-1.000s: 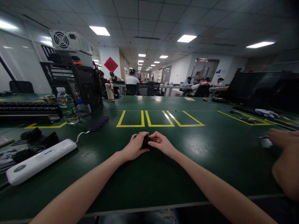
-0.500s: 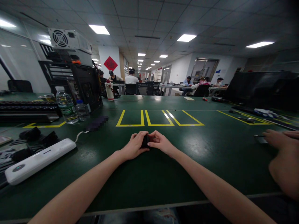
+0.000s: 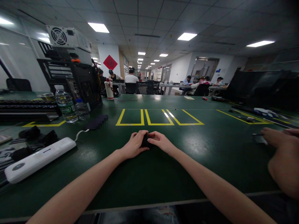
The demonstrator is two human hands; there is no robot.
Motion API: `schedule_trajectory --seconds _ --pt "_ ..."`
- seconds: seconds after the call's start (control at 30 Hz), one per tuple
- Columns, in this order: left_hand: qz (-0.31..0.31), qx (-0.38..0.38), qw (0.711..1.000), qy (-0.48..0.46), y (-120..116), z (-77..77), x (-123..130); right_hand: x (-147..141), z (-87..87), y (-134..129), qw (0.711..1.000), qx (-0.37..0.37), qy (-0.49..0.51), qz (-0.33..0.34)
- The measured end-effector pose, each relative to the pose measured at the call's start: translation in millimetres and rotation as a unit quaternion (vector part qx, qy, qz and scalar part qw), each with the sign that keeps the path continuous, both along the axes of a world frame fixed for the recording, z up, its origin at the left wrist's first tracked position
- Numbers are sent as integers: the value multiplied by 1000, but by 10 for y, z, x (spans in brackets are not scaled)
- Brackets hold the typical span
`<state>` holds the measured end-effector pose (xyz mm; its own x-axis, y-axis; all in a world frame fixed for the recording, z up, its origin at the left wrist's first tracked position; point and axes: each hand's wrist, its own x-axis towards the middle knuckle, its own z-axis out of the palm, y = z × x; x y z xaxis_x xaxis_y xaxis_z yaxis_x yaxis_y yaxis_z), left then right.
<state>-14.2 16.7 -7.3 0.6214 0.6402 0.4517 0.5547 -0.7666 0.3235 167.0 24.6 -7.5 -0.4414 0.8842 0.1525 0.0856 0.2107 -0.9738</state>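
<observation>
A small black block-like object (image 3: 145,140) is between my two hands, just above or on the green table (image 3: 149,177); whether it touches the surface I cannot tell. My left hand (image 3: 137,142) wraps it from the left, fingers over the top and thumb low in front. From the right, my right hand (image 3: 160,140) pinches at its side with thumb and fingertips. Most of the object is hidden by the fingers, so its exact kind does not show. Yellow tape outlines (image 3: 161,124) lie on the table beyond my hands.
Left stand a white power strip (image 3: 39,158), black adapters (image 3: 48,138), water bottles (image 3: 65,105) and an open computer case (image 3: 86,87). At the right, a co-worker's hands (image 3: 277,140) hold a small item. A dark monitor (image 3: 261,90) and tools (image 3: 247,119) lie behind them. A white cylinder (image 3: 109,90) stands far back.
Both hands stay closed around the black object, with almost no movement. The right thumb sits slightly higher against it. The view has shifted very slightly.
</observation>
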Motion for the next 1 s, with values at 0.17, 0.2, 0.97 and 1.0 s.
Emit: schedule_trajectory --seconds 0.17,0.2,0.97,1.0 --pt "0 1 1000 1 -2 -5 -2 3 -2 -24 999 25 25 28" --pt "1 1 1000 0 -3 -5 -2 -1 -5 -27 999 31 28 30" --pt "-1 -3 1000 1 -20 23 1 -4 7 -25 999 42 25 9" --pt "-1 -4 1000 1 -19 23 2 -6 3 -16 999 41 27 8"
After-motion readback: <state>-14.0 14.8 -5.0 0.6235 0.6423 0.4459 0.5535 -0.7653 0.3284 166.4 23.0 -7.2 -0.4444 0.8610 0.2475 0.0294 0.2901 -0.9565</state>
